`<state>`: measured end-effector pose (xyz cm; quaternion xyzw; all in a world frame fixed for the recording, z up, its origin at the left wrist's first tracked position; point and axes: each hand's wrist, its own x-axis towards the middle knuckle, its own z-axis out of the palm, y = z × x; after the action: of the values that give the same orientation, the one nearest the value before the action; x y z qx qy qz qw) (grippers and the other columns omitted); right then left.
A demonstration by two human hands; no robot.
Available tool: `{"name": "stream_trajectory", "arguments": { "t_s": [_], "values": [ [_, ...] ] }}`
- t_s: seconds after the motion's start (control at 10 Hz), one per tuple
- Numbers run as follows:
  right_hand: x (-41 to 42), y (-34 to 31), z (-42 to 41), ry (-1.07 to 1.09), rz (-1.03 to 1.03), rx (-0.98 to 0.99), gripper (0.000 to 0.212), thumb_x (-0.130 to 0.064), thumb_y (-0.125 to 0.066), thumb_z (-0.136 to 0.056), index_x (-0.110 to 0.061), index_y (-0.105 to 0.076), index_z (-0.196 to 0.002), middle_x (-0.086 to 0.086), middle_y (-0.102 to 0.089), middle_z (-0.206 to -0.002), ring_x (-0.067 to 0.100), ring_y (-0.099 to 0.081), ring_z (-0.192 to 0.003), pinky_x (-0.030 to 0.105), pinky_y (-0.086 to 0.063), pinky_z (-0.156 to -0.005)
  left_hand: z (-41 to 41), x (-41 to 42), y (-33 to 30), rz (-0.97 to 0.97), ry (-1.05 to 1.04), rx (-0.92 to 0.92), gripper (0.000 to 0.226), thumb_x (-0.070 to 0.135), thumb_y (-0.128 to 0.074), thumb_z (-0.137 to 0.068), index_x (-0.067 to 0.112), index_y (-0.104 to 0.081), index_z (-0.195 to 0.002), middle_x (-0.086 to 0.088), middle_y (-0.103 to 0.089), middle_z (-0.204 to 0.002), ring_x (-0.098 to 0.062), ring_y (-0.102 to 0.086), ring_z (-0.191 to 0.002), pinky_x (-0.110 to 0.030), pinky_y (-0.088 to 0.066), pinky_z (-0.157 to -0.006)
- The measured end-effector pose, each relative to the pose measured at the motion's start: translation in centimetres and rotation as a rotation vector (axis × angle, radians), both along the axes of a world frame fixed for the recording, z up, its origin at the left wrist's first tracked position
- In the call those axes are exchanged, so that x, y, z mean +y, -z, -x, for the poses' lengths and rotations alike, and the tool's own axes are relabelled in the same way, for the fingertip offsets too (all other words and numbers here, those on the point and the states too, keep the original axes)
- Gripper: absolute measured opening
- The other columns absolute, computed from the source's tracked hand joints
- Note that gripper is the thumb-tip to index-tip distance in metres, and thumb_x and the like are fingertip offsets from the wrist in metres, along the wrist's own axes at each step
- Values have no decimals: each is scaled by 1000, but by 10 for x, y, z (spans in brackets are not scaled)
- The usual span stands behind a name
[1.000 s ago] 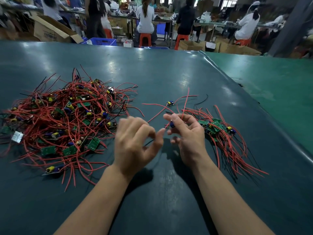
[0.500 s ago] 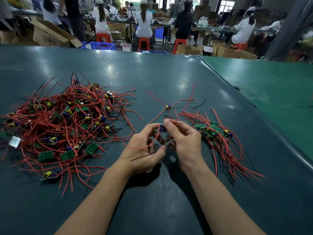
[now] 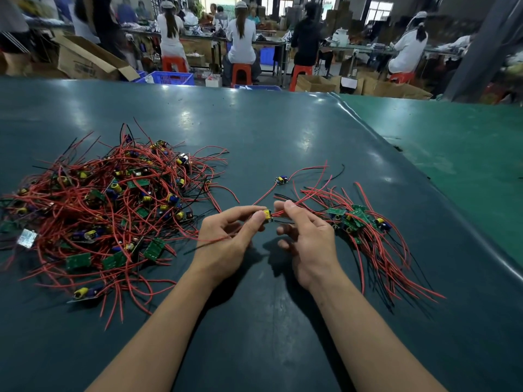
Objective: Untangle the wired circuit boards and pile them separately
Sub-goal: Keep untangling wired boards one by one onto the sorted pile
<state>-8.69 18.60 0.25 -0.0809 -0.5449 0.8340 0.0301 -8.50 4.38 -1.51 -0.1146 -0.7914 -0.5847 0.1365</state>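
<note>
A big tangle of red-wired green circuit boards (image 3: 113,205) covers the table's left side. A smaller sorted pile (image 3: 353,222) lies to the right, its wires fanning toward me. Between them, my left hand (image 3: 229,239) pinches a small board with a yellow part (image 3: 266,215) between thumb and forefinger. My right hand (image 3: 305,236) pinches the red wires that leave that board on its right side. One lone board (image 3: 282,180) with red and black wires lies on the table just beyond my hands.
The dark green table (image 3: 254,123) meets a lighter green mat (image 3: 452,142) on the right along a raised seam. Behind the far edge are cardboard boxes (image 3: 85,60), a blue crate (image 3: 172,77) and several seated people at benches.
My hands have come together and settled on one board, the left now pinching its body, the right its wires. The board's yellow part has turned into view.
</note>
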Motion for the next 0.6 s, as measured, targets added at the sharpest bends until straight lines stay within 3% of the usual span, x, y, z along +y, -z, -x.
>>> {"name": "stream_trajectory", "arguments": {
  "t_s": [0.1, 0.2, 0.3, 0.4, 0.5, 0.6],
  "values": [
    [1, 0, 1, 15, 46, 1, 16, -18, -66, -91, -13, -78, -82, -1, -70, -79, 7, -53, -49, 16, -36, -40, 2, 1, 5, 6, -11, -19, 20, 55, -62, -89, 41, -70, -102, 13, -73, -97, -10, -70, -91, -28, -55, -80],
    [3, 1, 2, -9, 89, -6, 9, -13, -67, -90, -13, -76, -88, -2, -64, -65, 7, -57, -49, 16, -38, -40, 2, 1, 4, -119, 16, -43, 32, 42, -79, -77, 29, -72, -106, 8, -73, -103, -7, -68, -94, -23, -56, -81],
    [4, 3, 2, -68, -17, -20, 9, -12, -70, -88, -16, -72, -81, -2, -65, -62, 6, -60, -51, 16, -40, -39, 5, 1, 5, -107, 3, -42, 18, 33, -80, -80, 26, -74, -96, 5, -74, -91, -12, -70, -84, -30, -57, -77],
    [5, 5, 3, -38, -135, 51, 13, -14, -71, -88, -16, -72, -75, -2, -62, -60, 9, -58, -51, 18, -40, -38, 6, -1, 10, -113, -77, -118, 14, 45, -72, -83, 32, -75, -87, 7, -74, -80, -12, -69, -75, -23, -55, -69],
    [6, 6, 5, 61, -188, 148, 15, -15, -71, -88, -13, -73, -73, -1, -60, -61, 10, -55, -49, 19, -39, -38, 3, 2, 7, -49, -28, -93, 25, 52, -69, -82, 29, -75, -88, 10, -72, -76, 0, -62, -64, -11, -46, -60],
    [7, 6, 7, 171, -199, 176, 16, -16, -72, -88, -13, -73, -72, -3, -58, -57, 9, -50, -45, 18, -37, -37, 1, 8, 1, -289, 38, 0, 15, 18, -75, -82, 7, -72, -92, -1, -70, -66, -6, -55, -50, -16, -43, -51]
  ]
}}
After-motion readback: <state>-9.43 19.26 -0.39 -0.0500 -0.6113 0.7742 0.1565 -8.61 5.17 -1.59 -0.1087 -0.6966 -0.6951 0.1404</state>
